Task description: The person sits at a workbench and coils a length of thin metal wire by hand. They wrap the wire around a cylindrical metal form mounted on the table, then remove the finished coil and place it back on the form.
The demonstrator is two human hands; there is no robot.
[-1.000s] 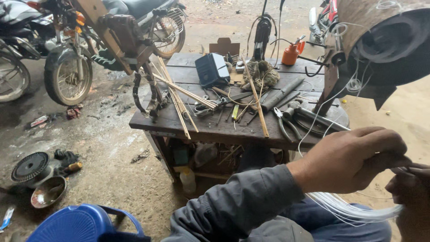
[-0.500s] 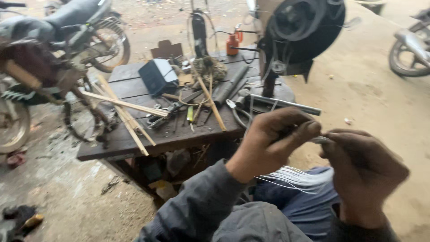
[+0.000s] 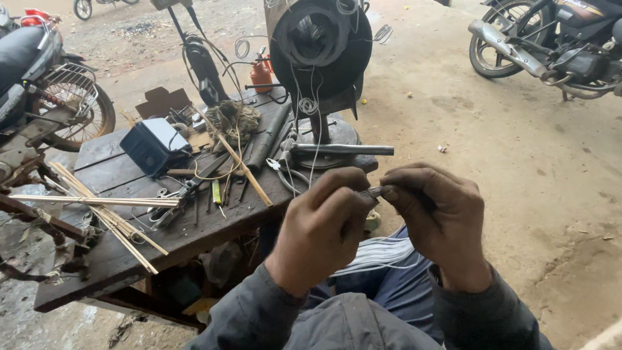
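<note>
Two hands, left hand and right hand, both pinching one thin metal piece.

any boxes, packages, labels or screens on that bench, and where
Dark blue box: left-centre of the wooden bench, squarish, tilted.
Brown cardboard piece: far edge behind it, flat, torn.
Orange bottle: far edge beside the black wheel, small.
No screens or signs visible.
</note>
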